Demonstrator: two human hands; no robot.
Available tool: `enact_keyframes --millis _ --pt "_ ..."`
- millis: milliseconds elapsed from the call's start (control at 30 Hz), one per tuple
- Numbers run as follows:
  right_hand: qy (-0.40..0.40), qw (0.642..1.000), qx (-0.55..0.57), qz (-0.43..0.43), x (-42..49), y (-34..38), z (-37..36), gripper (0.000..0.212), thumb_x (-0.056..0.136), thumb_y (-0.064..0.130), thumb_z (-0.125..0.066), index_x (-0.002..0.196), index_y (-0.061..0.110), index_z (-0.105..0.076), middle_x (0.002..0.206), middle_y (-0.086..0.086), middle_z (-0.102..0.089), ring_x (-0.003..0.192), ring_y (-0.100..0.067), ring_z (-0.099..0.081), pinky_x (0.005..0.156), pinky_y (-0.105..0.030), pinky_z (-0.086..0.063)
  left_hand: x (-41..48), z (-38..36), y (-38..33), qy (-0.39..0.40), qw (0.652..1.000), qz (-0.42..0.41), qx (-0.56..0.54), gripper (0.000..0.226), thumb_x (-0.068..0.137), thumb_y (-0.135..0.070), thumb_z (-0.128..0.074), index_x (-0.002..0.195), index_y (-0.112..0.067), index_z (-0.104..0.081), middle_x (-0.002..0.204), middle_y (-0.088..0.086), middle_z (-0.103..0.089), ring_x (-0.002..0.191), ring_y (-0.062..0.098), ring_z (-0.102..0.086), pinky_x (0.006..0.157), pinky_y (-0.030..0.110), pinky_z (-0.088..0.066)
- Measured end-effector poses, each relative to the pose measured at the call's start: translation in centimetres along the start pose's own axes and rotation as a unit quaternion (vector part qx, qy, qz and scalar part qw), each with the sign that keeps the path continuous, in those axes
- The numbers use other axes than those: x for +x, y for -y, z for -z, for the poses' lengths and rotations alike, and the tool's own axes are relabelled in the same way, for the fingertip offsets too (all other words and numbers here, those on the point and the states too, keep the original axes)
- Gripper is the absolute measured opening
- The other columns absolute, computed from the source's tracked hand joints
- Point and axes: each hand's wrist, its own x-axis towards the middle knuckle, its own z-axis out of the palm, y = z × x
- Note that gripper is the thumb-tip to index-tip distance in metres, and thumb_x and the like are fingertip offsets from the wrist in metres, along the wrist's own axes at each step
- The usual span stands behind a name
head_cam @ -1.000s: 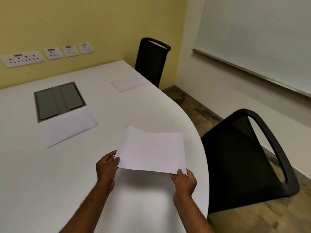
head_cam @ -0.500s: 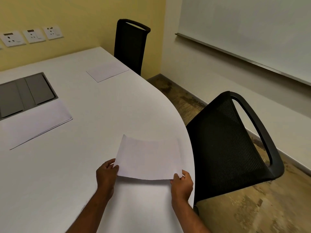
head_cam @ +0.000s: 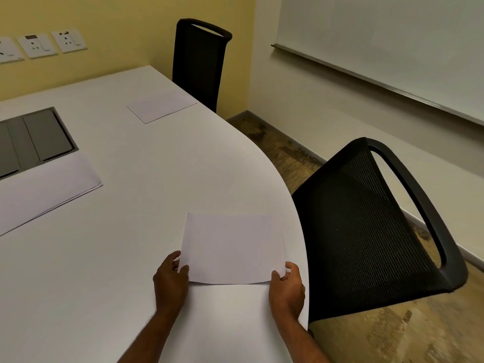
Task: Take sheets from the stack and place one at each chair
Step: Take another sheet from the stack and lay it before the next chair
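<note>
Right now both hands hold one sheet (head_cam: 231, 248) low over the white counter (head_cam: 131, 258), close to its curved right edge. The left hand (head_cam: 170, 281) has its fingers (head_cam: 175, 260) closed on the near left corner, and the right hand (head_cam: 286, 286) has its fingers (head_cam: 290, 268) closed on the near right corner. The sheet's long axis runs left to right and its far edge points away from the person; whether that far edge touches the counter cannot be told.

Bare counter lies left of the sheet and beyond it. Just right of the counter's edge stands the near chair (head_cam: 372, 231), its mesh back beside the sheet. The stack (head_cam: 44, 189) rests well apart at the left, beside a grey panel (head_cam: 34, 137) set into the counter. Another placed sheet (head_cam: 161, 106) lies far off, in front of the far chair (head_cam: 199, 64).

Compared with half a second ago, the sheet sits lower and flatter, with less shadow under it, and the hands are at the same corners.
</note>
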Motion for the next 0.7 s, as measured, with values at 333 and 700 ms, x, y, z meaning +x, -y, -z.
enact_keyframes --millis 333,700 --pt "0.035 0.993 -0.108 0.032 -0.4 -0.7 -1.2 0.053 0.092 0.019 -0.061 0.141 0.018 -0.040 0.118 -0.010 -0.068 0.103 -0.031 -0.065 0.086 -0.043 -0.054 1.0 0.2 2.3 0.014 0.999 -0.012 0.035 0.047 0.086 0.009 -0.065 0.131 -0.002 -0.060 0.130 0.018 -0.065 0.121 0.034 -0.061 0.102 0.042 -0.049" --pt "-0.022 0.960 -0.232 0.152 0.2 -1.9 -2.0 0.068 0.073 0.016 -0.082 0.135 0.012 -0.053 0.136 -0.016 -0.053 0.119 -0.035 -0.052 0.087 -0.051 -0.051 1.6 -0.1 4.5 0.038 0.979 -0.093 0.175 0.050 0.085 0.003 -0.067 0.134 -0.007 -0.060 0.145 0.017 -0.050 0.140 0.035 -0.038 0.115 0.044 -0.028"
